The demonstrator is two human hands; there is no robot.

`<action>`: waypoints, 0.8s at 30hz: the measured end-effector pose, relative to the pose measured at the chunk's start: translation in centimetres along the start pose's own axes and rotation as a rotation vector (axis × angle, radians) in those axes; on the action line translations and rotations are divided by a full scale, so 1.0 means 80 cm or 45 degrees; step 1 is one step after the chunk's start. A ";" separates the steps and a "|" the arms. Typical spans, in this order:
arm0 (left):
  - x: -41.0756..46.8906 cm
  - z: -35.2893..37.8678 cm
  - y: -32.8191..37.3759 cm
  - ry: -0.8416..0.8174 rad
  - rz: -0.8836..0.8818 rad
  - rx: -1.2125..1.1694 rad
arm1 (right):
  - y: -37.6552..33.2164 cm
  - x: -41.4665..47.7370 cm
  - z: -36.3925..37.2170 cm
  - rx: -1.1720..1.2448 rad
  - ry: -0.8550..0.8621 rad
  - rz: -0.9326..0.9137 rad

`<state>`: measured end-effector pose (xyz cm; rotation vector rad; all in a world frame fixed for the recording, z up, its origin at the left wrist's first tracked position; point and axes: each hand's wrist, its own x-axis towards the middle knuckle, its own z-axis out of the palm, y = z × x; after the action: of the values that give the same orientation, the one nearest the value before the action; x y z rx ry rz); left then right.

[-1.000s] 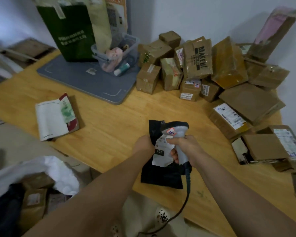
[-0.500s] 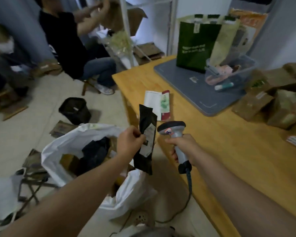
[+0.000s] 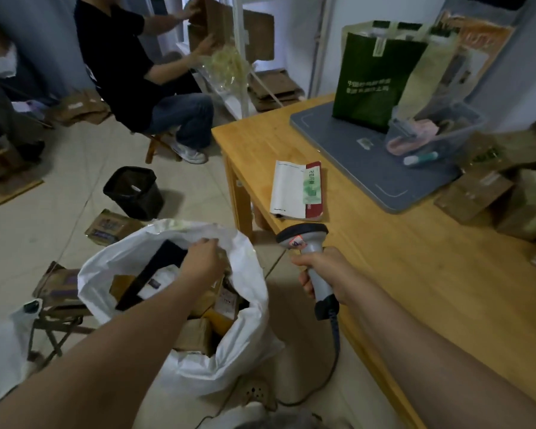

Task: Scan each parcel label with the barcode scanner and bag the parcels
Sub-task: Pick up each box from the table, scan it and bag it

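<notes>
My left hand [image 3: 203,260] reaches into the mouth of a white plastic bag [image 3: 245,335] on the floor, its fingers closed on the upper corner of a black parcel [image 3: 155,267] with a white label. The parcel tilts down into the bag, over several brown cardboard parcels [image 3: 195,332] inside it. My right hand [image 3: 319,267] grips the handle of a grey barcode scanner [image 3: 302,236], held in the air beside the table's edge with its head pointing away from me. Its cable [image 3: 334,351] hangs down to the floor.
A wooden table [image 3: 415,274] stands at the right with a booklet [image 3: 297,190], a grey mat [image 3: 369,162], a green bag [image 3: 372,78], a clear tub [image 3: 433,134] and brown boxes [image 3: 492,187]. A black bin [image 3: 133,193] and a seated person [image 3: 136,72] are beyond.
My view has swung left, from the table to the floor. My left hand carried the black parcel from the scanner down into the white bag. The scanner stayed in my right hand.
</notes>
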<state>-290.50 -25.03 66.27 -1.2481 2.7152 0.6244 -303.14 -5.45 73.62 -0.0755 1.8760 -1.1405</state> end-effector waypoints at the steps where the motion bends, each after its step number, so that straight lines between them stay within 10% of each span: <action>1: 0.005 0.007 0.022 -0.035 0.062 0.005 | 0.004 0.001 -0.008 0.034 0.030 0.011; 24: -0.084 0.180 0.589 -0.484 1.218 0.135 | 0.171 -0.111 -0.369 1.071 1.055 0.069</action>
<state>-322.41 12.93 70.20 0.2642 2.7977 0.6610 -314.14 26.44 74.19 1.0464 1.8469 -2.0219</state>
